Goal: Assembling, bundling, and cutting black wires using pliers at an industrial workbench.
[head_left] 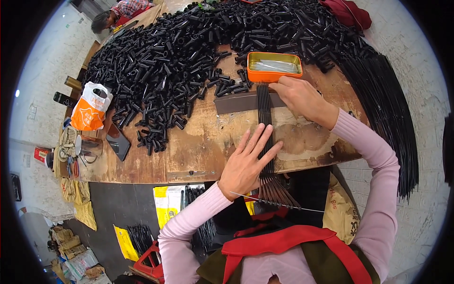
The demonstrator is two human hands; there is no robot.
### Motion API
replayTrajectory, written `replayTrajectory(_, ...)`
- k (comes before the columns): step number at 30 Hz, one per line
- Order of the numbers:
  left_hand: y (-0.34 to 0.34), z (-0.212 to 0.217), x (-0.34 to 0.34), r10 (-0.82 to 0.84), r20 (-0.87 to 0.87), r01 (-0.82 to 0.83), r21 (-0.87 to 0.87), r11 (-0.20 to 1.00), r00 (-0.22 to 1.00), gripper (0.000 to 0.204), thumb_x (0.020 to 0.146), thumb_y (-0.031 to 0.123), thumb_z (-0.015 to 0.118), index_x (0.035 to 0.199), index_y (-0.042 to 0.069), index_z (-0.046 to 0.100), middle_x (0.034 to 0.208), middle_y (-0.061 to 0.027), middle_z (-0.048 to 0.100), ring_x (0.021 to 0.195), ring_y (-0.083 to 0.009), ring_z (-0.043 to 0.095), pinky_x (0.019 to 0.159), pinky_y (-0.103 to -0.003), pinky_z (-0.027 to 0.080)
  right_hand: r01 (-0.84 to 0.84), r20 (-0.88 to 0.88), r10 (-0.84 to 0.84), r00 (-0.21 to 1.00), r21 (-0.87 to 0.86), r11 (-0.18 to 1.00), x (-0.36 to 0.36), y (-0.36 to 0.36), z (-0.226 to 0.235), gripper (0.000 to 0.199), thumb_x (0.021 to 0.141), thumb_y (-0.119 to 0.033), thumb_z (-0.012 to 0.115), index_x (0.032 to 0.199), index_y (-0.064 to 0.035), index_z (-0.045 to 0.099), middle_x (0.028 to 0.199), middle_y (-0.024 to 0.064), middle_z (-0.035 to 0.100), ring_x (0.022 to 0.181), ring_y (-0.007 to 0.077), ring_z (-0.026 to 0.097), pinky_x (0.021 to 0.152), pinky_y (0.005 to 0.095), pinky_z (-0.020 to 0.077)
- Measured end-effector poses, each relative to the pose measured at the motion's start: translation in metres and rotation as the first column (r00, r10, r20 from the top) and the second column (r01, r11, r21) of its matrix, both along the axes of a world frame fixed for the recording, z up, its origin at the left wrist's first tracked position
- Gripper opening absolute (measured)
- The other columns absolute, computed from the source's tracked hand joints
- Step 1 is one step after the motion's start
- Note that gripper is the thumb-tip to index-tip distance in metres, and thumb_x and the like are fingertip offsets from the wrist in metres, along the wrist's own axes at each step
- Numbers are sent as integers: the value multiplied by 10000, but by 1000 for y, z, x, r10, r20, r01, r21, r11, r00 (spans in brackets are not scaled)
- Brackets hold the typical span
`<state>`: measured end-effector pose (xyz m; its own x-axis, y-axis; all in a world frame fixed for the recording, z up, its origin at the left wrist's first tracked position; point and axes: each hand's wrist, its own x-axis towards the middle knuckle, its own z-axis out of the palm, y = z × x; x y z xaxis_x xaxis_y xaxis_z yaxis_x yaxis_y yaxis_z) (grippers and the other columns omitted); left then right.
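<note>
A flat row of thin black rods (pixel 264 106) runs across the table edge toward me. My left hand (pixel 243 163) lies on them with its fingers stretched and spread. Below the edge the rods fan out, and a thin metal wire (pixel 312 209) crosses their lower ends. At the far tips, my right hand (pixel 305 98) has its fingers curled in a pinch; whatever is between them is too small to make out. The rods pass over a dark brown strip (pixel 234 103). Just beyond the tips stands an orange tin (pixel 274 77) holding thin silvery wires (pixel 275 65).
Short black tubes (pixel 161 61) are heaped across the far table. Long black rods (pixel 385 109) hang over the right edge. A phone (pixel 118 141) and an orange-white bag (pixel 90 113) lie left. Another person (pixel 118 16) bends at the far left. Yellow-white sacks (pixel 165 203) are below.
</note>
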<state>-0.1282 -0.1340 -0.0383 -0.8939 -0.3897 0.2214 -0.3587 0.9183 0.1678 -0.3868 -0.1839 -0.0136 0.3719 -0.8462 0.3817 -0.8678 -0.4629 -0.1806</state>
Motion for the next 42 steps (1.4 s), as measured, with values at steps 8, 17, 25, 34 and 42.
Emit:
replayTrajectory(8,-1,1,0,-7,-3,7,6,1000,1000,1007,574,133,781,1485,159,354,1580,-201,207,1467,-366,207,1191,-477,202,-14,-3,14,1000,-21,1000,2,-2,0,201,838,-31,586,1027,8,641,913,135,602,857,320,638,736,417,529)
replayTrajectory(17,-1,3,0,-28,-20,28,33,999,999,1046,542,149,803,1486,158,352,1577,-200,214,1464,-367,213,1190,-474,213,-38,74,37,997,16,999,0,-19,-1,139,875,-63,606,994,7,600,921,147,600,866,342,619,744,416,509)
replayTrajectory(25,-1,3,3,-3,19,4,-12,1000,1000,1121,528,306,894,1490,171,335,1581,-183,205,1465,-354,209,1185,-477,229,53,23,-51,998,-73,996,-6,-8,-5,134,875,-77,616,986,-20,567,912,158,583,869,366,603,754,438,486)
replayTrajectory(34,0,1,4,-23,22,23,-13,1000,1000,1079,588,404,853,1498,170,323,1585,-181,198,1467,-355,199,1195,-476,197,71,28,-72,997,23,997,-7,-5,4,86,863,-71,578,930,-19,596,893,139,589,871,341,624,730,448,518)
replayTrajectory(42,3,4,1,3,-35,-1,56,998,999,887,675,193,725,1486,205,367,1582,-169,227,1465,-344,221,1188,-482,212,11,-3,-11,1000,-36,999,-5,-16,6,142,843,-41,615,982,-18,619,900,138,600,860,342,624,731,424,515)
